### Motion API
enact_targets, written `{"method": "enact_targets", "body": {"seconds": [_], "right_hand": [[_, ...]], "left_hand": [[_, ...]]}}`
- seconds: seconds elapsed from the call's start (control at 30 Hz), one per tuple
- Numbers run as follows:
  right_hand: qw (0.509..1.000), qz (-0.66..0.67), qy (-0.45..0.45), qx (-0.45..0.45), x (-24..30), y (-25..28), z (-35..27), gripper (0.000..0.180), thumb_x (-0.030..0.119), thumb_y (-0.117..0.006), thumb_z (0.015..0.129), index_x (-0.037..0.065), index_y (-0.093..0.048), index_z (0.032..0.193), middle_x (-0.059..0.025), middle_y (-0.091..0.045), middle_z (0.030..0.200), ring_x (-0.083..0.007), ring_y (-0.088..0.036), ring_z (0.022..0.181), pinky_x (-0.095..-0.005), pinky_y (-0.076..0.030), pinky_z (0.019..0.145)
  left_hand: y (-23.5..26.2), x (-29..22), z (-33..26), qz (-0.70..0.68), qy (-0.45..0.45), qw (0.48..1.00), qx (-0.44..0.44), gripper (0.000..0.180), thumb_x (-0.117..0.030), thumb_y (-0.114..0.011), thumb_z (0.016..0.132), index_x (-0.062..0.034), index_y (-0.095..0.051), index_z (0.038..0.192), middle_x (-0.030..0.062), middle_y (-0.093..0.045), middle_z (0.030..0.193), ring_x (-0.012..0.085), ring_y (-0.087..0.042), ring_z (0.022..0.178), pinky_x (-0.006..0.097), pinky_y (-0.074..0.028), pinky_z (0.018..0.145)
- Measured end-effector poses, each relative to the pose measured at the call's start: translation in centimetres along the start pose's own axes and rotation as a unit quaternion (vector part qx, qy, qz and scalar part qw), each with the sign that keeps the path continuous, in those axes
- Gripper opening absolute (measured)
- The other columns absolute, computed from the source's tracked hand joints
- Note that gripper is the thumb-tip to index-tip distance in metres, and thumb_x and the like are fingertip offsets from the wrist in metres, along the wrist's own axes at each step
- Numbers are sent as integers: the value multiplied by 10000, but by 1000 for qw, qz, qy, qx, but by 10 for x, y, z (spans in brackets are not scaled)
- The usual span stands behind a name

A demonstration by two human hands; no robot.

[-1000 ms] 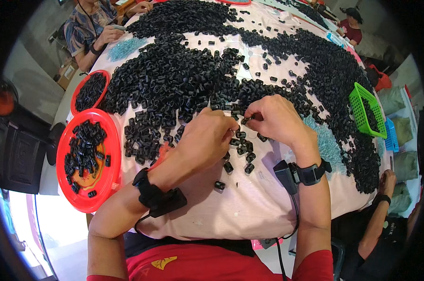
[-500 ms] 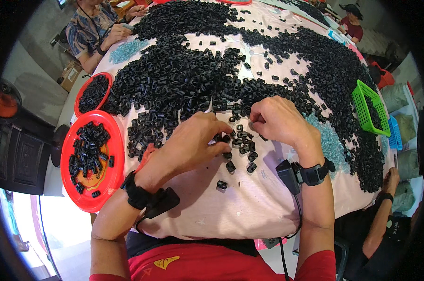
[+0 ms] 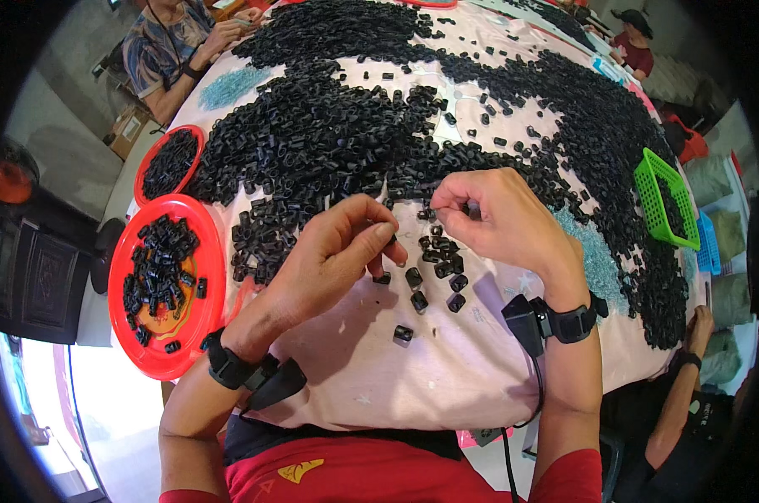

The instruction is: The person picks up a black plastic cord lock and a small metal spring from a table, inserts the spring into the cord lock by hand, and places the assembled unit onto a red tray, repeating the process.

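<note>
My left hand [image 3: 341, 256] hovers over the pink cloth with thumb and fingers closed. A bit of a small black plastic piece [image 3: 392, 240] shows at its fingertips. To its right, my right hand [image 3: 509, 220] is closed in a pinch; whatever it holds is too small or hidden. Between and just below the two hands lie several loose black plastic pieces [image 3: 436, 249], short and tube-like. One of them, a single black piece [image 3: 403, 333], rests apart, nearer to me. Beyond my fingers spreads a large heap of the same black parts [image 3: 312, 134].
On the left stand a red plate [image 3: 145, 356] of black pieces and a red bowl [image 3: 196, 138] of thin black parts. Small clear bluish pieces [image 3: 593, 256] lie right of my right hand. A green basket [image 3: 668, 197] sits far right. Other people work around the table.
My left hand has drawn back slightly left, its fingers curling more closed. The right hand has shifted a little left. A black piece now shows lying beneath my left fingers.
</note>
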State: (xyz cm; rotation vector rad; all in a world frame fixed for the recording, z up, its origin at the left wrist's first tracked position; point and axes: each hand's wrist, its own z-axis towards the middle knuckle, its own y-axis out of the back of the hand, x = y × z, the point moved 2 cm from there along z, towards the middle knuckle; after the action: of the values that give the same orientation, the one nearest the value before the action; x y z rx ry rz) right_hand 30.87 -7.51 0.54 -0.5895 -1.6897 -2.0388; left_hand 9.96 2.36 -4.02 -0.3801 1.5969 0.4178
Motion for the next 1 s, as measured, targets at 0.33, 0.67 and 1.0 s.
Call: {"method": "enact_targets", "body": {"seconds": [0.33,0.67,1.0], "right_hand": [[992,109,64,5,33,-8,0,175,11,-663,890,15,-729,1052,-140,-687,871,-264,-673,725,-349,-520,640],[994,98,41,-7,50,-14,3,201,-3,-716,855,61,-758,1040,-90,-733,896,-208,-673,795,-313,-536,633],[991,63,110,-38,47,-14,3,181,-15,-726,848,51,-756,1014,-86,-719,850,-217,-644,727,-319,-518,625]], "left_hand": [[0,16,-12,-145,19,988,38,294,-252,-550,1096,-62,-634,1304,0,-728,1041,11,-562,819,174,-433,700],[0,15,-13,-180,1,983,20,254,-205,-596,1066,-19,-633,1237,23,-708,1041,51,-619,929,239,-498,808],[2,16,-14,-182,23,983,8,222,-191,-617,1051,-40,-618,1213,26,-702,1065,68,-633,959,255,-508,827]]}}
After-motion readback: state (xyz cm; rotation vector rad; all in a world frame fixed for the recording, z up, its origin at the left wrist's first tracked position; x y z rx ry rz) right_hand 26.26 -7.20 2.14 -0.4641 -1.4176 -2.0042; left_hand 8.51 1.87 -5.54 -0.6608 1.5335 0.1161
